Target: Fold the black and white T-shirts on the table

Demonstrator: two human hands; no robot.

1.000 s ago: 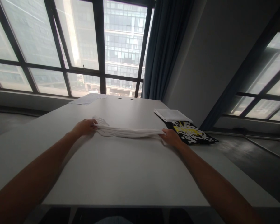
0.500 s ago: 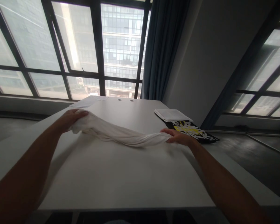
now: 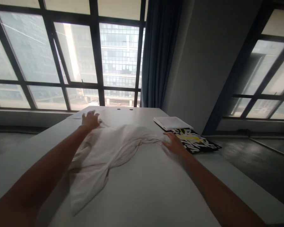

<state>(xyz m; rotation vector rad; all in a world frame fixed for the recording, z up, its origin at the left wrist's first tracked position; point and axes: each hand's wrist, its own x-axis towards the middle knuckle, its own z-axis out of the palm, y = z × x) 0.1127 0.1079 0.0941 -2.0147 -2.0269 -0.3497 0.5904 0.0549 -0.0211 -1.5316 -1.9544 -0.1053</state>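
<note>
A crumpled white cloth (image 3: 118, 143) lies spread over the table, its near left corner pointing towards me and its right end drawn into folds. My left hand (image 3: 91, 120) is over the cloth's far left corner, fingers spread and bent. At the gathered right end, my right hand (image 3: 174, 143) rests with finger and thumb apart, touching or just beside the fabric. Whether the cloth is a garment cannot be made out.
The white table (image 3: 142, 186) reaches to the windows. Right of my right hand lies a black item with white and yellow print (image 3: 196, 142), under a folded white cloth (image 3: 172, 123). Paper sheets (image 3: 86, 113) lie at the far left, and a blue curtain (image 3: 156, 63) hangs behind.
The cloth was stretched as a twisted band between both hands; now it lies spread out, one part falling towards me. My left hand moved right and let go; the right hand's fingers parted.
</note>
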